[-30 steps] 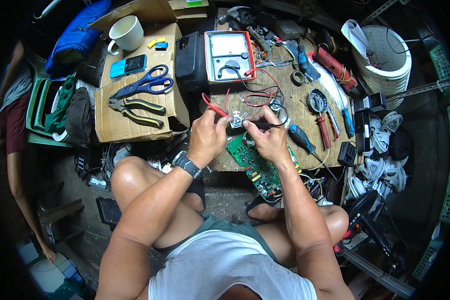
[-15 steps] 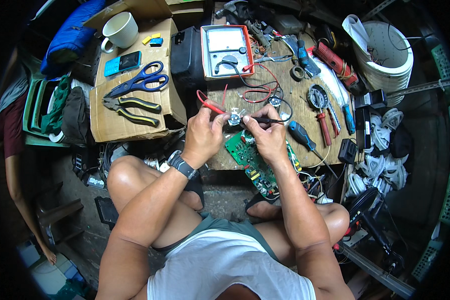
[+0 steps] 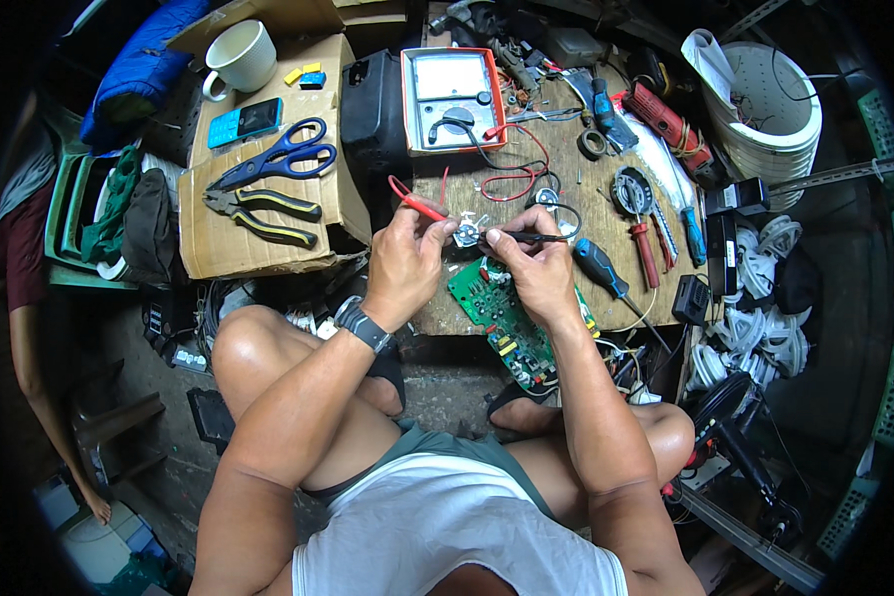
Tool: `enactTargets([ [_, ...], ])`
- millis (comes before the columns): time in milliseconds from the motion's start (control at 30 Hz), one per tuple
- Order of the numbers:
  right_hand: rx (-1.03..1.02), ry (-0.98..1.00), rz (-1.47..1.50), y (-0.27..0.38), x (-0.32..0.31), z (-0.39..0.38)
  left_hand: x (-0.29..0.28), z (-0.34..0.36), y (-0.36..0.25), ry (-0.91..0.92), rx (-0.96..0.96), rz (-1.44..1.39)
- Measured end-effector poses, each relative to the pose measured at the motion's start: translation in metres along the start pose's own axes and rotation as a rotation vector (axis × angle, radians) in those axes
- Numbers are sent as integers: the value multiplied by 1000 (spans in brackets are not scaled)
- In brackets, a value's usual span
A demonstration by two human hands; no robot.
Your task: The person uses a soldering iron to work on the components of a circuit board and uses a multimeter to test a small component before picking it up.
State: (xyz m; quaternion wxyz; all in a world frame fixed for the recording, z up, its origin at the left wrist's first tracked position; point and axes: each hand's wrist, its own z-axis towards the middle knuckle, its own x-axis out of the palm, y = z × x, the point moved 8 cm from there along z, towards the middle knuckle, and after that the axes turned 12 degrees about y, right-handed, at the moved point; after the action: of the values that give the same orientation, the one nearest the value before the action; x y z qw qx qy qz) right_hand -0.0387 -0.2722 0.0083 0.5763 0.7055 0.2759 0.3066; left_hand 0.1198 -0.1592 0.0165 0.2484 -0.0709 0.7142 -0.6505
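My left hand (image 3: pixel 402 263) is closed on a red test probe (image 3: pixel 419 209). My right hand (image 3: pixel 536 278) is closed on a black test probe (image 3: pixel 536 236). The probe tips meet at a small round metal-and-white component (image 3: pixel 465 235) between my thumbs; which fingers support it I cannot tell. Just below lies a green circuit board (image 3: pixel 482 310) with wires and parts, partly under my right hand. The leads loop up to an analog meter (image 3: pixel 450 84) in an orange-rimmed box. A blue-handled screwdriver (image 3: pixel 598 266) lies right of my right hand.
A cardboard surface (image 3: pixel 268 238) carries scissors, pliers, a phone and a mug. The wooden bench (image 3: pixel 437 308) holds tools and scraps. A white bucket (image 3: pixel 775 149) and white coiled pieces (image 3: pixel 755 338) are at right. Another person's arm (image 3: pixel 45 407) shows at far left.
The scene has shifted slightly up and left in the view since a second ago. My hands stay on the probes at the component; my right thumb and fingers have moved very slightly.
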Motion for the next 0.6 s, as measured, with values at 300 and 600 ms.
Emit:
enactTargets([
  [300, -2, -9, -101, 1, -1, -2, 0, -1, 0, -26, -8, -7],
  [600, 17, -8, -140, 2, -2, -3, 2, 1, -1, -9, -41, -54],
])
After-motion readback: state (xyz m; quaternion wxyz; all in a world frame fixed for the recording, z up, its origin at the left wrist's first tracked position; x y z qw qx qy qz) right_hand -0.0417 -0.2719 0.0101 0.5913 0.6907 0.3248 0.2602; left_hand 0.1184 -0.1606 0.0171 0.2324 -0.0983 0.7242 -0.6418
